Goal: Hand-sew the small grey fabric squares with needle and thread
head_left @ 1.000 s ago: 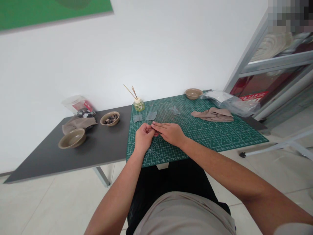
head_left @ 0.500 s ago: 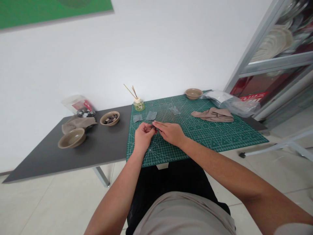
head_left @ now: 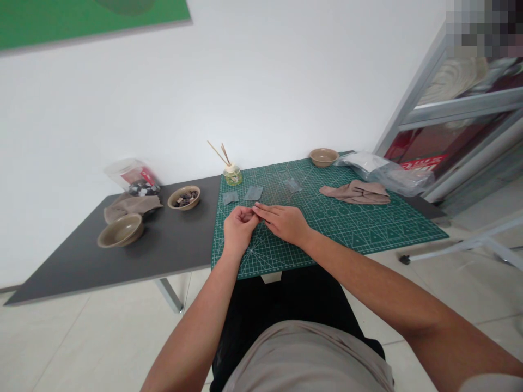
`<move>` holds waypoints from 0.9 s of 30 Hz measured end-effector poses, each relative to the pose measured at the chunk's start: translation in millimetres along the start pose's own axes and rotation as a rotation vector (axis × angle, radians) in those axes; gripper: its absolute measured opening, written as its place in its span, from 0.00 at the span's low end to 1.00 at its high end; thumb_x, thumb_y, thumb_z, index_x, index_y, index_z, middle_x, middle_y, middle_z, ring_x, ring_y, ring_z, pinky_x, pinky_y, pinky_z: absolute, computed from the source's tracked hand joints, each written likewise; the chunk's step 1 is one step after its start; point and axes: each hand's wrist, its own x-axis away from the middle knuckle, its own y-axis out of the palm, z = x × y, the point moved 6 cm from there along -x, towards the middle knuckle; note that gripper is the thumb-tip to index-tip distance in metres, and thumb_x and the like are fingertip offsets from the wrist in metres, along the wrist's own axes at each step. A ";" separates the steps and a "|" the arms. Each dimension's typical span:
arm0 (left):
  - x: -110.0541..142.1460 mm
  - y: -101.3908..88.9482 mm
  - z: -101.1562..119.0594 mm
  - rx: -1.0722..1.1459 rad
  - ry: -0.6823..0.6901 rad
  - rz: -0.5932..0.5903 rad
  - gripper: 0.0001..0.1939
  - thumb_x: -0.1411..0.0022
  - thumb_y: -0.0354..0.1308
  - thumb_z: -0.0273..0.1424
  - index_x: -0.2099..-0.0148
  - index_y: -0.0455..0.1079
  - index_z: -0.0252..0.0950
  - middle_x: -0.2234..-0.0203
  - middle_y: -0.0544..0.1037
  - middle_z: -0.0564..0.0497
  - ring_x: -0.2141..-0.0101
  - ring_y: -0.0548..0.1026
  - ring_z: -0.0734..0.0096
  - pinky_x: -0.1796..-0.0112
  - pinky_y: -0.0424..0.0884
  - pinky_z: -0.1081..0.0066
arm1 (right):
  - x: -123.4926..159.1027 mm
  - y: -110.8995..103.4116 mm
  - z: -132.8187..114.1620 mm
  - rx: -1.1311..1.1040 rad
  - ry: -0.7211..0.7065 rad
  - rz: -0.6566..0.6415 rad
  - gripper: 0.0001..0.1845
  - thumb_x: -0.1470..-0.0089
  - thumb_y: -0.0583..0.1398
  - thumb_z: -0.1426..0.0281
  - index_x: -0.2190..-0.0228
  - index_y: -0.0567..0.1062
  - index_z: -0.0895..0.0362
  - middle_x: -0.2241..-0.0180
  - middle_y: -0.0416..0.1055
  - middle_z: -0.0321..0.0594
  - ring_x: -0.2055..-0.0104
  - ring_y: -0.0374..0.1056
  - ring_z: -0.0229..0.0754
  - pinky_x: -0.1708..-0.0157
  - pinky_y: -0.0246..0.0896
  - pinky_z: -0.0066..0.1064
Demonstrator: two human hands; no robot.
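My left hand (head_left: pixel 238 231) and my right hand (head_left: pixel 289 224) meet over the green cutting mat (head_left: pixel 347 223), fingertips touching. My left thumb and fingers are closed in a pinch. The fingers of my right hand lie together against them, closed too. A small dark piece showed between them half a second ago; the fingers now hide it. Just beyond the hands lie two flat grey squares, a smaller one (head_left: pixel 230 197) and a larger one (head_left: pixel 254 193). A clear crumpled plastic piece (head_left: pixel 292 185) rests to their right.
A bowl of dark bits (head_left: pixel 184 198), a tilted bowl (head_left: pixel 120 231), a brown cloth (head_left: pixel 133 206) and a clear tub (head_left: pixel 133 175) stand left. A reed diffuser (head_left: pixel 232 175) stands behind. Another bowl (head_left: pixel 324 157), a folded cloth (head_left: pixel 355 192) and a plastic bag (head_left: pixel 384 171) lie right.
Half a second ago the dark piece showed between my fingertips; now the fingers cover it. The hands have stayed in nearly the same place.
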 end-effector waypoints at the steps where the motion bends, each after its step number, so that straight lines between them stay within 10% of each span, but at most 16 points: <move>1: 0.4 0.5 1.1 0.011 -0.001 -0.001 0.11 0.49 0.66 0.34 0.67 0.69 0.36 0.76 0.78 0.53 0.74 0.75 0.72 0.70 0.69 0.73 | 0.2 0.2 1.1 -0.008 0.013 0.004 0.24 0.38 0.55 0.72 0.41 0.68 0.52 0.41 0.67 0.37 0.48 0.73 0.43 0.55 0.71 0.34; 27: 4.9 2.2 10.7 -0.119 0.016 -0.026 0.06 0.46 0.63 0.32 0.71 0.69 0.36 0.80 0.78 0.54 0.76 0.76 0.72 0.71 0.71 0.73 | -0.1 -1.8 1.5 -0.029 0.012 0.006 0.23 0.37 0.55 0.71 0.42 0.69 0.50 0.41 0.67 0.37 0.49 0.73 0.43 0.55 0.71 0.35</move>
